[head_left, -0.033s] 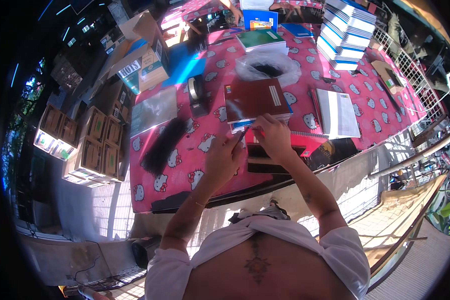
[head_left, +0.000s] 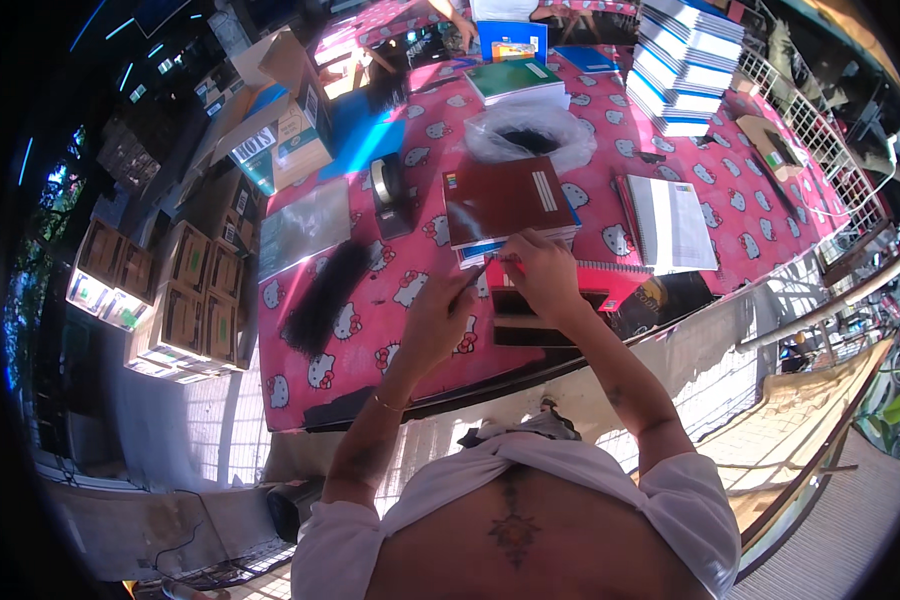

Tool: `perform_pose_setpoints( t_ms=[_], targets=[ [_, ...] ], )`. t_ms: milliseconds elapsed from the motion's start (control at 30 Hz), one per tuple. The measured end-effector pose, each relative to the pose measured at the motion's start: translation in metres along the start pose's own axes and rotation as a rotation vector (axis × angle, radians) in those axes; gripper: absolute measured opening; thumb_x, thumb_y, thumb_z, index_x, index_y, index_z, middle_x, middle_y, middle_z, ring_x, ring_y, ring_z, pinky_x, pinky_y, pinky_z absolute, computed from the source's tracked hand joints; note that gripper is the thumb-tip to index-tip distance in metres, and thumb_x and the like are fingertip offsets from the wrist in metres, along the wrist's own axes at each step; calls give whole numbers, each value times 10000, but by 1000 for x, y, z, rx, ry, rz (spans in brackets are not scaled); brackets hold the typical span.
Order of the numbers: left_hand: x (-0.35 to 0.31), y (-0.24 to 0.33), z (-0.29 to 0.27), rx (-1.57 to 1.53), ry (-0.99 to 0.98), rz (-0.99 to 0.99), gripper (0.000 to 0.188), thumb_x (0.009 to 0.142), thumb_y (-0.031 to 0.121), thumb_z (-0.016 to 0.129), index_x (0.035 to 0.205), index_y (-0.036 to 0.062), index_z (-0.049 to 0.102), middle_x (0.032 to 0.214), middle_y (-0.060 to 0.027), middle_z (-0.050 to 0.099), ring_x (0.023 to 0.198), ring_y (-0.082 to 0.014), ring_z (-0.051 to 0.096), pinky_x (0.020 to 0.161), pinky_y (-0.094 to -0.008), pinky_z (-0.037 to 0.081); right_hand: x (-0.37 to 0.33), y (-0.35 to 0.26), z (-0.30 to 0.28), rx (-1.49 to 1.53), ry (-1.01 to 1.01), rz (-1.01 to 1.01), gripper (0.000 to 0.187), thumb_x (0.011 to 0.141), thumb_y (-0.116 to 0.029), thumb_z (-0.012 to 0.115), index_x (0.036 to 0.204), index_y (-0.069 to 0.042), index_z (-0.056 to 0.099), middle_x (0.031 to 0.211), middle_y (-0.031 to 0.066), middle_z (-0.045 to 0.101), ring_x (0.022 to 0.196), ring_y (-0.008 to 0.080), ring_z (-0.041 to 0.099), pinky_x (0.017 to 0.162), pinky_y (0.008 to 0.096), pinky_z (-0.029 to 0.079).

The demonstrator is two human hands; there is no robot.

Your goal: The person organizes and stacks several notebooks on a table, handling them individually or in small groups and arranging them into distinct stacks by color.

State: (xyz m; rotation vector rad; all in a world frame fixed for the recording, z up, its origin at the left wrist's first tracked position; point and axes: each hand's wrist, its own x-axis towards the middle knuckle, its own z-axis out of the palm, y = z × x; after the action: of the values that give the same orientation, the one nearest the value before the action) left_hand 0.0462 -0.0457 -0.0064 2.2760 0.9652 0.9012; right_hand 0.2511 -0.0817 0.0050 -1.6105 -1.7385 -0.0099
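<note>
A red notebook [head_left: 620,290] with a spiral along its far edge lies before me, near the table's front. My right hand [head_left: 545,270] is closed at the left end of that edge, fingers pinched on the end of the spiral. Just left of it, my left hand [head_left: 438,315] is closed around a small dark tool whose tip points at the right fingertips; its kind is hard to make out. Right beyond the hands is a stack of notebooks topped by a brown-red cover [head_left: 505,200]. Left of my left hand lies a bundle of thin black strands [head_left: 328,298].
The pink patterned table [head_left: 410,290] carries a tape dispenser [head_left: 390,195], a clear plastic bag [head_left: 565,135], a white spiral notebook [head_left: 665,225] and a tall notebook stack [head_left: 685,70]. An open carton [head_left: 285,130] stands at the far left. Another person's hand [head_left: 463,30] shows at the back.
</note>
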Motion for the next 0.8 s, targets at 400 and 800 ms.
perform_pose_setpoints(
  t_ms=[400, 800],
  targets=[
    [50, 51, 41, 137, 304, 436, 379, 884, 159, 686, 1252, 78, 642, 1165, -162, 596, 1129, -340, 575, 983, -494, 437, -102, 272, -137, -338, 486, 727, 460, 909, -350, 663, 1318, -157, 582, 1344, 169, 531, 1241, 389, 511, 1005, 539, 432],
    [160, 231, 3, 617, 58, 636, 227, 637, 93, 733, 862, 121, 720, 853, -7, 628, 1025, -225, 602, 1187, -667, 139, -47, 225, -199, 685, 171, 381, 719, 917, -517, 636, 1494, -135, 444, 1514, 209, 430, 1433, 385, 368, 1157, 461, 304]
  ],
)
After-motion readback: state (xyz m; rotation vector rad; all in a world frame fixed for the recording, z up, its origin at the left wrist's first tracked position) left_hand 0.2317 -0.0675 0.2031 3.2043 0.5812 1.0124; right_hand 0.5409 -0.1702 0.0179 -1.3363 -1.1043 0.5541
